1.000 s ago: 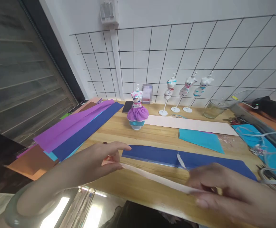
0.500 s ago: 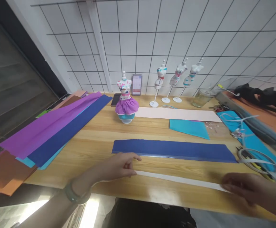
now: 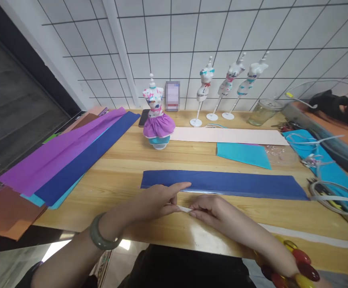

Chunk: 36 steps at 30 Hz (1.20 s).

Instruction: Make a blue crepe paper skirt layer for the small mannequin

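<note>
A long white strip lies along the near edge of the wooden table. My left hand pinches the strip's left end, with the forefinger stretched out over a long dark blue sheet. My right hand has its fingers closed on the same end, right beside the left hand. A green bangle is on my left wrist and a beaded bracelet on my right.
A stack of purple, blue and orange sheets lies at the left. A small mannequin in a purple skirt, three more mannequins, a jar, a pale sheet, a teal piece and cords are farther back and right.
My right hand has slid left along the white strip from its right end to meet my left hand. The view has shifted downward.
</note>
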### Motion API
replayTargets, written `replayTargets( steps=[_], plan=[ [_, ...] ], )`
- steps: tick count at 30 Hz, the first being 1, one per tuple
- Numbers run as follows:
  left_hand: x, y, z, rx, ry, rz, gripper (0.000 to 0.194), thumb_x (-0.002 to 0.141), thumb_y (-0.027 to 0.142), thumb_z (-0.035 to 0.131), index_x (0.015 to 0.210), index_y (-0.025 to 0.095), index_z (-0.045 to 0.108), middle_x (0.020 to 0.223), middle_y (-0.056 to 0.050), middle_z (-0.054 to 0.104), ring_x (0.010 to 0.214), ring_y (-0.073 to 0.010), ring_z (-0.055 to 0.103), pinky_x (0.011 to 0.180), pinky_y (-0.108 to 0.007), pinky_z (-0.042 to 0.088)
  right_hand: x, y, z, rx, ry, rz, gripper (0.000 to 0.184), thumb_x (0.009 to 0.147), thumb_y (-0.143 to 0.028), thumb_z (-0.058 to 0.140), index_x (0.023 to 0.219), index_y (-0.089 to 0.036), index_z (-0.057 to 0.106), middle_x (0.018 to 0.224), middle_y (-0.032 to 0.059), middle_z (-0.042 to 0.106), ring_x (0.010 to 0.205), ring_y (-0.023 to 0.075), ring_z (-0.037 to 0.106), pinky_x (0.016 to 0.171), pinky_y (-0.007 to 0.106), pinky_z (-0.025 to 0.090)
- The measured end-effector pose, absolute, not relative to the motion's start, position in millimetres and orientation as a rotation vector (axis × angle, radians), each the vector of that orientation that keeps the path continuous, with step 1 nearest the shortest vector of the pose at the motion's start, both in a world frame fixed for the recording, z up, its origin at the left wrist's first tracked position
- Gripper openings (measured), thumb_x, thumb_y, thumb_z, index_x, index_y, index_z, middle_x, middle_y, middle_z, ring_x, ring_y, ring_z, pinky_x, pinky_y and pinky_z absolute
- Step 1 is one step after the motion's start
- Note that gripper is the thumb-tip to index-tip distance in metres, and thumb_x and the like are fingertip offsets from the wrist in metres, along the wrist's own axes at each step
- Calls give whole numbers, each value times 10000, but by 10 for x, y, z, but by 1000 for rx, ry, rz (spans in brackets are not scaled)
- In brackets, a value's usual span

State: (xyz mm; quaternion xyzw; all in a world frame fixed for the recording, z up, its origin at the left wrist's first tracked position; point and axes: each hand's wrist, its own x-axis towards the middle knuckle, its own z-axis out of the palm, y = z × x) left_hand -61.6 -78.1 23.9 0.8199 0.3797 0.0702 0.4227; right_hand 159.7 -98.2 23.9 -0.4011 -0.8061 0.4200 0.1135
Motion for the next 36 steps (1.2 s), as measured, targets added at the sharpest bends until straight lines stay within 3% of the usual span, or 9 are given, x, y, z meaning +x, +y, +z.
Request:
replayTargets(
  steps=[6, 12, 16, 19, 23, 30, 32, 34, 36],
  plan=[
    [-1009, -799, 192, 1758, 1151, 266, 600, 849, 308, 507, 1398, 332, 266, 710, 52, 555, 654, -119, 514, 619, -245, 390, 1723, -947, 148, -1309, -2335, 1226, 356, 925, -380, 415, 745, -177, 646, 722, 27, 642, 644, 139, 558, 580, 246, 438],
    [-1335, -901, 81, 1511, 1308, 548, 513, 834, 345, 533, 1326, 287, 400, 823, 15, 607, 802, -146, 577, 778, -302, 440, 1735, -931, 132, -1345, -2276, 1262, 370, 887, -452, 462, 733, -190, 673, 694, 23, 649, 613, 141, 560, 549, 237, 466],
    [-1384, -955, 18, 1468, 1493, 685, 285, 794, 368, 574, 1039, 238, 641, 921, -23, 667, 874, -184, 595, 796, -309, 457, 1675, -932, 158, -1351, -2294, 1262, 365, 890, -435, 456, 735, -198, 685, 692, 26, 661, 611, 149, 575, 549, 239, 484],
    [-1386, -995, 10, 1455, 1574, 620, 238, 785, 424, 568, 837, 238, 707, 875, -11, 706, 858, -208, 615, 764, -311, 463, 1659, -960, 191, -1342, -2299, 1252, 344, 883, -426, 467, 732, -217, 695, 685, 26, 667, 604, 157, 591, 543, 237, 495],
    [-1428, -1062, 34, 1547, 1667, 512, 320, 810, 493, 515, 714, 227, 664, 716, 21, 673, 711, -170, 598, 636, -269, 421, 1664, -1017, 212, -1327, -2312, 1244, 310, 871, -421, 488, 754, -234, 706, 703, 27, 683, 627, 169, 624, 564, 229, 517],
    [-1761, -1091, -71, 1994, 2084, 478, 500, 913, 420, 337, 478, 184, 404, 422, 45, 334, 440, -102, 383, 535, -259, 299, 1623, -1073, 156, -1297, -2358, 1248, 277, 866, -406, 501, 779, -242, 707, 731, 18, 700, 658, 164, 649, 592, 203, 528],
    [-1877, -1008, -131, 2140, 2167, 485, 474, 920, 399, 339, 532, 186, 510, 480, 18, 461, 516, -131, 477, 590, -272, 348, 1599, -1086, 144, -1281, -2363, 1246, 274, 867, -402, 502, 764, -245, 701, 712, 9, 698, 646, 156, 650, 583, 192, 525],
    [-1958, -869, -178, 2308, 2124, 521, 361, 927, 362, 340, 850, 181, 642, 803, -54, 646, 820, -191, 586, 742, -295, 407, 1577, -1103, 136, -1264, -2378, 1235, 273, 867, -398, 503, 743, -250, 696, 690, -2, 692, 623, 148, 646, 566, 184, 522],
    [-1987, -688, -209, 2411, 2101, 467, 377, 934, 355, 318, 1134, 175, 582, 1117, -118, 610, 1068, -230, 533, 887, -338, 397, 1558, -1126, 126, -1257, -2400, 1205, 269, 864, -397, 509, 728, -254, 692, 669, -10, 685, 594, 141, 637, 543, 179, 516]
  ],
)
